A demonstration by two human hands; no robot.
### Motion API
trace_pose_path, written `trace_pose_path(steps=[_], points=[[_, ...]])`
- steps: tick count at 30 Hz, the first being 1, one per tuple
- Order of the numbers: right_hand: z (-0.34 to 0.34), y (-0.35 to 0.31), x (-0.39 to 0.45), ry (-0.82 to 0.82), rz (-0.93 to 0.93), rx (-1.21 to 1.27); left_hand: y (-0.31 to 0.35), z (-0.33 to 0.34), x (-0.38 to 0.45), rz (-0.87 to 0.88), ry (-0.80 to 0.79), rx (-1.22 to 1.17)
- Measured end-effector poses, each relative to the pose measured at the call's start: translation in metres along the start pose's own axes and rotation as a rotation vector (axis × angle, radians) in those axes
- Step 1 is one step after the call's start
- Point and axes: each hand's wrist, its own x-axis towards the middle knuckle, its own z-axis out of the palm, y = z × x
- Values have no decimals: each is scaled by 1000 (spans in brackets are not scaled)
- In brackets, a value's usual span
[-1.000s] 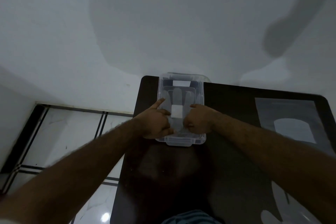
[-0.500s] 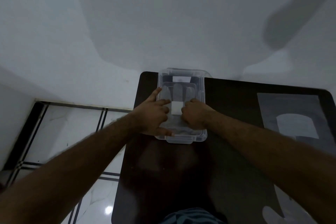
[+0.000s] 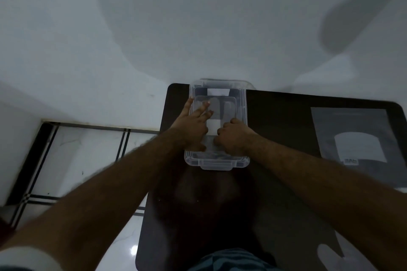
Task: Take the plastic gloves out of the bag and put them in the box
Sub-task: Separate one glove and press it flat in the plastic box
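Both hands are working inside the clear box (image 3: 242,103) at the far left of the dark table (image 3: 286,182). The left hand (image 3: 191,123) is lying flat, fingers spread, pressing the plastic gloves (image 3: 220,112) onto the box floor. The right hand (image 3: 233,136) is curled into a loose fist beside it, knuckles down on the near part of the stack; can't tell whether it's pinching any film.

The gloves are sitting in the box, glove fingers pointing far, a white patch (image 3: 213,126) showing between the two hands.

For this step: I'd keep the flat palm holding the stack and smooth outward toward the far wall, so thin film isn't springing up or clinging to skin when the hands lift.

The bag (image 3: 352,138) is lying flat on the right side, well apart. Hard to read: whether it's holding more gloves. Another pale glove shape (image 3: 337,259) is getting cut off at the near right edge. Lighting is dim and the layers are transparent, so the glove count isn't readable.
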Motion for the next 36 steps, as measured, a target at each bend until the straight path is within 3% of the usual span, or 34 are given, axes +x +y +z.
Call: trace_pose_path(steps=[7, 13, 19, 26, 33, 36], points=[[0, -1, -2, 11, 10, 45, 13, -16, 2, -15, -43, -87], [0, -1, -4, -9, 2, 16, 8, -12, -1, -36, -62, 77], [0, -2, -8, -5, 2, 11, 12, -11, -5, 181, -28, 79], [2, -3, -7, -19, -2, 4, 1, -17, -13, 157, -98, 171], [7, -2, -9, 17, 4, -6, -19, -13, -44, 149, 239, 161], [7, -2, -10, 12, 3, -13, -13, -11, -47, 102, 263, 102]])
